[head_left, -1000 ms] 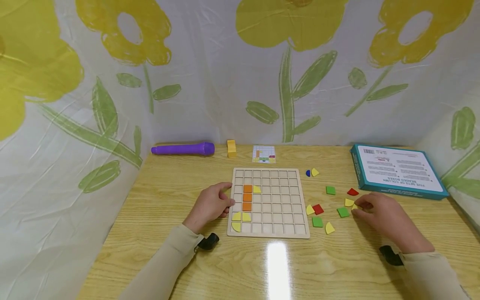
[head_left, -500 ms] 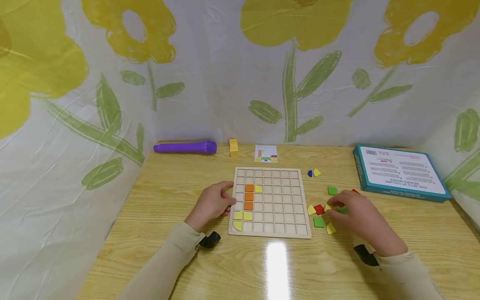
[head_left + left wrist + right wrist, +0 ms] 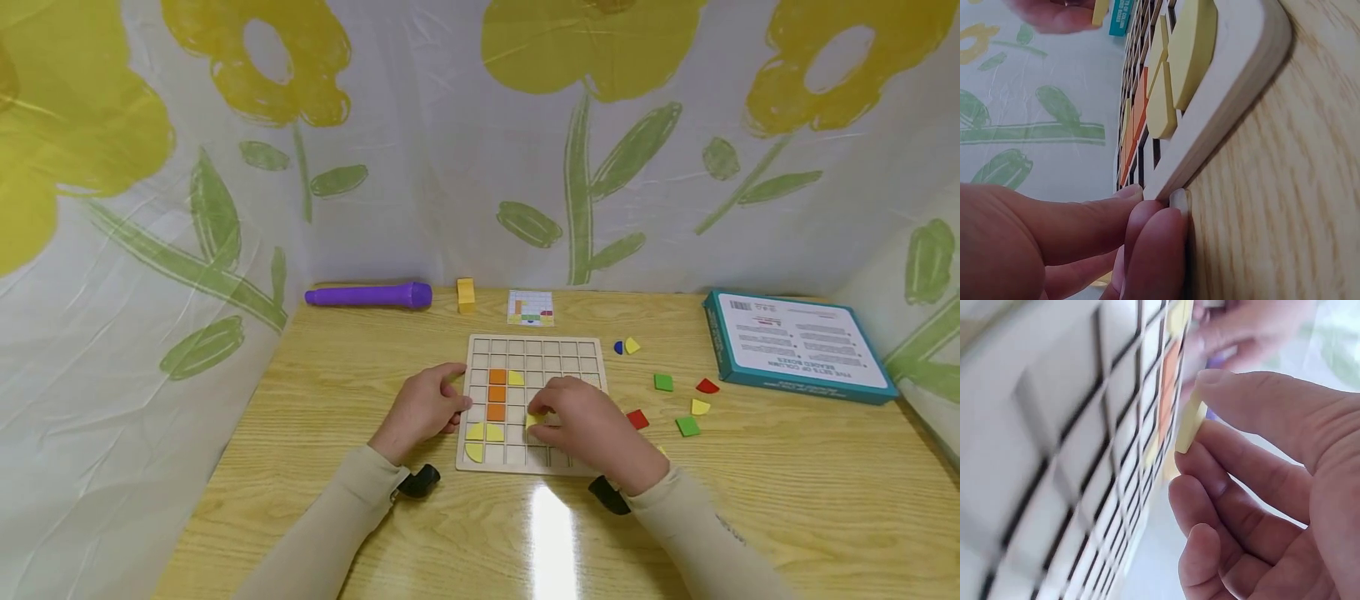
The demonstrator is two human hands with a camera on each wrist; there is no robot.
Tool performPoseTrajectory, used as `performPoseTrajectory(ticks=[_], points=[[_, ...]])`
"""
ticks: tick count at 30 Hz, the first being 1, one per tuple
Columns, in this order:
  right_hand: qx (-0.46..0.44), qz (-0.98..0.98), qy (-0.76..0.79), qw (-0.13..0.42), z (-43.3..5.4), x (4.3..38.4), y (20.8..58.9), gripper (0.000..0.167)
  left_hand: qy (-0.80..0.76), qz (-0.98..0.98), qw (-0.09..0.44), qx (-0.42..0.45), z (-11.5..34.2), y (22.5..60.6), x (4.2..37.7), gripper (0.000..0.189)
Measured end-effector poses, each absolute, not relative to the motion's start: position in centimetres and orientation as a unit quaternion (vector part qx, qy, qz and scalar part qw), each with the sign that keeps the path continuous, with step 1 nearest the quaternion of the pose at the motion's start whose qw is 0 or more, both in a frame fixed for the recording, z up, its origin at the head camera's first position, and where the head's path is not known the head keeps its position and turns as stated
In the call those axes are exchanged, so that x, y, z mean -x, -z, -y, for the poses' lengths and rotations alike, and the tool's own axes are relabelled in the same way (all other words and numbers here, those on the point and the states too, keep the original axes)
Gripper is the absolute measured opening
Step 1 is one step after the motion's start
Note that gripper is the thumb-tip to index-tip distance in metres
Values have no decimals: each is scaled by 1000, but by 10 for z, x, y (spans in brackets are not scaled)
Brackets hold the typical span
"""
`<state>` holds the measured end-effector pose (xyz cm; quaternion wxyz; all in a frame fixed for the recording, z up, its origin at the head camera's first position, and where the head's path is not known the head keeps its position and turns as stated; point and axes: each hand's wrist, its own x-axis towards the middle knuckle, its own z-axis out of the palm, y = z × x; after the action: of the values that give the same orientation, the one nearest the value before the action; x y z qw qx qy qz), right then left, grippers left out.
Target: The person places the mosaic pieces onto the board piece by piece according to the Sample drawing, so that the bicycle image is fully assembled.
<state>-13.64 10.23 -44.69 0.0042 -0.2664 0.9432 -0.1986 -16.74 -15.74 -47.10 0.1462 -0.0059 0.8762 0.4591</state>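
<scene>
My right hand [image 3: 592, 429] is over the middle of the wooden grid board [image 3: 551, 350], pinching a yellow tile [image 3: 1191, 425] between thumb and fingers. In the right wrist view that tile is tilted and held just off the board. At the board's left edge my left hand [image 3: 422, 411] grips the rim, the thumb [image 3: 1129, 194] on one side and curled fingers against the other. Several orange square tiles [image 3: 497, 393] stand in a column in the grid. Yellow quarter-circle tiles [image 3: 475, 452] lie in the lower left cells, and another yellow tile [image 3: 516, 378] sits beside the top orange one.
Right of the board lie green squares [image 3: 687, 427], a red square [image 3: 637, 418], a red quarter-circle [image 3: 707, 386] and yellow pieces [image 3: 701, 407]. Behind are a pattern card [image 3: 530, 307], a yellow block [image 3: 466, 296], a purple microphone [image 3: 367, 295] and a teal-edged box [image 3: 802, 346].
My right hand has picked up a yellow tile from the loose pieces and carried it left over the board. The left hand has stayed at the board's edge.
</scene>
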Motion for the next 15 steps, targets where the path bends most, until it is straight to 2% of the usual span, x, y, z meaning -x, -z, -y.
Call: performPoseTrajectory(ticks=[9,15], points=[[335,-921,198,-8,-64,129,459,13,-455,-879,143,4,159,470,169,61],[343,-919,192,-17,-57,124,466,12,-451,-880,146,3,159,473,168,60]])
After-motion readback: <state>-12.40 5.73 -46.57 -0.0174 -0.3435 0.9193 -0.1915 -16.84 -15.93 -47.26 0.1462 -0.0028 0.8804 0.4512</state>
